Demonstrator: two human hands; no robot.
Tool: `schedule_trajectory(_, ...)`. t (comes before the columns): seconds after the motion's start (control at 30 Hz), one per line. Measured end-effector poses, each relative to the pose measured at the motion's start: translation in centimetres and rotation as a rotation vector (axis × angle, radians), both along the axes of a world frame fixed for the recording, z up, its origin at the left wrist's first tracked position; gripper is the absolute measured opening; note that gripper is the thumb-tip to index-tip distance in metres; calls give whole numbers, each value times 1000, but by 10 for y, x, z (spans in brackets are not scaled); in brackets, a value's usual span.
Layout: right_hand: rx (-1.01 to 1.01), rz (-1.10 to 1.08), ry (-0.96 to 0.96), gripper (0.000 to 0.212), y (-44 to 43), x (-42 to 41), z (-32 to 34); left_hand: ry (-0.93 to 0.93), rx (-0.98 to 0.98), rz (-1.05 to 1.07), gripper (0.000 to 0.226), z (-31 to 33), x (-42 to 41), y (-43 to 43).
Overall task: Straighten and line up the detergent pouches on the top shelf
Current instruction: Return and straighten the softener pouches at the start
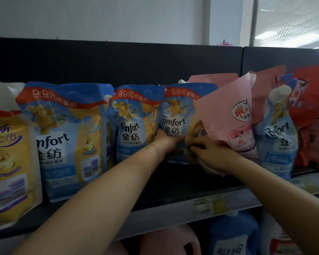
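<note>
Several blue and yellow Comfort pouches stand in a row on the dark top shelf [173,183]. My left hand [167,142] grips the lower left edge of the third blue pouch [179,115], which stands back on the shelf. My right hand [214,153] holds the bottom of a pink pouch [228,115] that leans to the right, overlapping that blue pouch. Another blue Comfort pouch [278,133] stands right of the pink one, turned sideways. Two blue pouches [66,137] [134,122] stand upright to the left.
A yellow pouch [7,153] stands at the far left, red pouches [309,115] at the far right. More pink pouches [212,80] stand behind. The shelf's front rail carries a price label [210,205]. Pink and blue jugs [234,236] sit on the shelf below.
</note>
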State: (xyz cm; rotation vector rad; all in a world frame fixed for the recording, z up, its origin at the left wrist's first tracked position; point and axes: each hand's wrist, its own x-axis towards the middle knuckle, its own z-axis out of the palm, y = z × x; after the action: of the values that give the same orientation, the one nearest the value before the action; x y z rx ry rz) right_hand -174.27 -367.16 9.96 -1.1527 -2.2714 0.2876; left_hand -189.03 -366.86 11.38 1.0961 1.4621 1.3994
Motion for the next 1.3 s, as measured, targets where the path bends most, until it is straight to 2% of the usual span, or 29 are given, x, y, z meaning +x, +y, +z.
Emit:
schedule_trajectory(0.03, -18, 11, 20, 22, 0, 2, 1, 34, -19, 41, 61, -1, 4, 4)
schedule_trajectory(0.1, -58, 23, 46, 26, 1, 4, 2, 223, -50, 117, 74, -2, 12, 9)
schedule_trajectory(0.13, -66, 24, 51, 26, 2, 5, 3, 293, -43, 143, 73, 0, 15, 8)
schedule_trajectory(0.23, -61, 30, 69, 17, 4, 9, 4, 289, 50, 121, 51, 1, 12, 5)
schedule_trajectory(0.3, -46, 33, 63, 15, 4, 10, 4, 266, 119, 164, 48, -3, 10, 3)
schedule_trajectory(0.37, -41, 23, 36, 18, 4, 9, 4, 343, 141, 229, 47, -7, 9, 4)
schedule_trajectory(0.53, -71, 6, 61, 25, 4, 9, 5, 730, 298, 276, 14, -9, 18, -20)
schedule_trajectory(0.67, -67, -6, 73, 24, 2, 8, 4, 1152, 446, 376, 12, -7, 31, -42)
schedule_trajectory(0.8, -49, 9, 100, 10, -1, 8, 2, 1322, 687, 384, 5, -11, 29, -49)
schedule_trajectory(0.9, -33, 39, 114, 13, 0, 9, 0, 1325, 818, 433, 1, -17, 22, -53)
schedule_trajectory(0.97, -41, 38, 106, 14, 0, 9, -1, 1292, 891, 430, 5, -21, 17, -59)
schedule_trajectory(1.07, -48, 13, 63, 27, 1, 9, -4, 1183, 989, 405, 15, -23, 4, -73)
schedule_trajectory(1.2, -39, 58, 118, 23, -5, 5, -7, 929, 994, 189, 39, -20, -6, -98)
schedule_trajectory(1.23, -32, 74, 114, 23, -8, 5, -6, 861, 957, 115, 37, -19, -10, -104)
schedule_trajectory(1.3, -80, 141, 135, 26, -14, 5, -4, 678, 841, -43, 19, -19, -22, -114)
